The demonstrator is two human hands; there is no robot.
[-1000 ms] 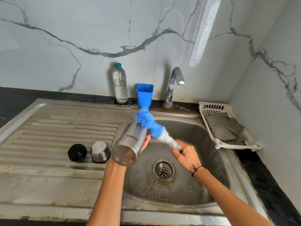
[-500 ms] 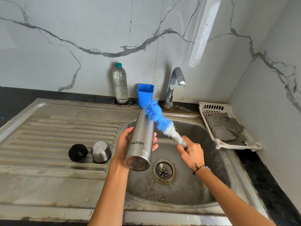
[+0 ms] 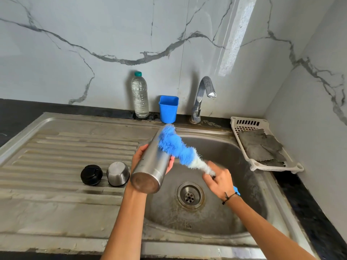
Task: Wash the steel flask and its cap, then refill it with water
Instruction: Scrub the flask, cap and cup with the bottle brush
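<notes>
My left hand [image 3: 142,158] grips the steel flask [image 3: 152,166] around its body, base toward me and mouth pointing away, over the left edge of the sink basin [image 3: 234,184]. My right hand [image 3: 218,180] holds the handle of a blue and white bottle brush [image 3: 176,147]. Its blue bristles lie against the flask's upper side near the mouth. On the draining board [image 3: 56,147] to the left sit the black inner cap [image 3: 91,174] and the steel outer cap [image 3: 118,173], side by side.
A tap [image 3: 203,96] stands behind the basin, with no water running. A clear plastic water bottle [image 3: 139,95] and a blue cup [image 3: 168,108] stand against the marble wall. A white rack [image 3: 262,166] with grey cloths sits at the right. The drain [image 3: 189,195] is below my hands.
The flask has turned so its label no longer shows, and its mouth points further away. The brush has slid along the flask's side near the mouth.
</notes>
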